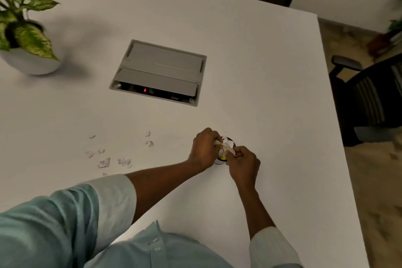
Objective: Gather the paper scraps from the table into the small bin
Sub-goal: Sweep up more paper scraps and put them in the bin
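A small round bin [221, 160] stands on the white table [261, 93], mostly hidden between my hands. White crumpled paper scraps [226, 144] bulge at its mouth. My left hand [203, 148] is closed on that paper from the left. My right hand [243, 164] pinches the same wad from the right, just above the bin. Several small loose scraps [104, 162] lie on the table to the left, with more scraps [149, 143] nearer the bin.
A grey cable hatch [161, 72] is set into the tabletop behind the scraps. A potted plant [24, 26] in a white bowl stands at the far left. Black office chairs [369, 98] stand beyond the table's right edge.
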Demonstrator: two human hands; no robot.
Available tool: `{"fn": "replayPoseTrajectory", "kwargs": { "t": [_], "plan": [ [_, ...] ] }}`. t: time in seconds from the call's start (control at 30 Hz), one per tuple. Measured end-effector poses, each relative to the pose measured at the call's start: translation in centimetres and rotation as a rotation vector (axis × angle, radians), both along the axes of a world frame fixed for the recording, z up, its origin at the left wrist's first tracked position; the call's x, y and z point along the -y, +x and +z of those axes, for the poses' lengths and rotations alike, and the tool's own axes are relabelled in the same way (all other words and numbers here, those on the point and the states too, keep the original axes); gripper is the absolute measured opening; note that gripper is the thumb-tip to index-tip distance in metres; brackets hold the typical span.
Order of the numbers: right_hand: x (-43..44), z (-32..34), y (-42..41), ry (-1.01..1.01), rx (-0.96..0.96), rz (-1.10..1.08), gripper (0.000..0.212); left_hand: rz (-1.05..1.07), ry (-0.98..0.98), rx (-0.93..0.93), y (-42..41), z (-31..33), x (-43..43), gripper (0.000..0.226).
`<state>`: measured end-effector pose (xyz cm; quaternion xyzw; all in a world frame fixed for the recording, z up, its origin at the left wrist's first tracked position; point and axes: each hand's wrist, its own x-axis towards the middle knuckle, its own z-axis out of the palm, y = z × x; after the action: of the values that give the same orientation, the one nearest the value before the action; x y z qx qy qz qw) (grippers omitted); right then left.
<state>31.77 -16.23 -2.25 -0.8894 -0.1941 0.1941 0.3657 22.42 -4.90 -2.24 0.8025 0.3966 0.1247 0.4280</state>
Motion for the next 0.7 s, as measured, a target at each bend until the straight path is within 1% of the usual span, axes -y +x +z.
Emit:
{"fn": "replayPoseTrajectory", "kwargs": {
  "t": [0.1, 0.17, 0.33, 0.37, 0.5, 0.57, 0.63, 0.7],
  "plan": [
    [-0.3, -0.1, 0.9, -0.073, -0.004, 0.011, 0.010, -0.077, 0.005, -0.074, 1.7, -0.4, -0.1, 0.017],
    [-0.2, -0.4, 1.4, -0.109, -0.032, 0.033, 0.010, -0.148, 0.003, -0.099, 2.5, -0.5, -0.1, 0.024],
    [0.5, -0.9, 1.6, -0.166, 0.024, 0.074, 0.006, -0.278, 0.024, -0.099, 2.5, -0.5, 0.1, 0.040],
    [0.6, -0.9, 1.6, -0.175, 0.040, 0.087, 0.010, -0.293, 0.037, -0.090, 2.2, -0.5, 0.0, 0.042],
    [0.9, -0.7, 1.1, -0.173, 0.073, 0.117, 0.027, -0.240, 0.078, -0.085, 0.0, -0.9, -0.3, 0.041],
    [0.8, -0.7, 0.7, -0.172, 0.090, 0.129, 0.030, -0.183, 0.099, -0.106, -1.6, -1.5, -0.5, 0.037],
    [0.9, -0.6, 0.2, -0.172, 0.141, 0.172, 0.031, -0.153, 0.103, -0.156, -3.8, -2.4, -0.6, 0.036],
    [0.9, -0.7, -0.5, -0.205, 0.234, 0.242, 0.035, -0.156, 0.102, -0.237, -6.4, -3.6, -0.7, 0.035]
  ]
}}
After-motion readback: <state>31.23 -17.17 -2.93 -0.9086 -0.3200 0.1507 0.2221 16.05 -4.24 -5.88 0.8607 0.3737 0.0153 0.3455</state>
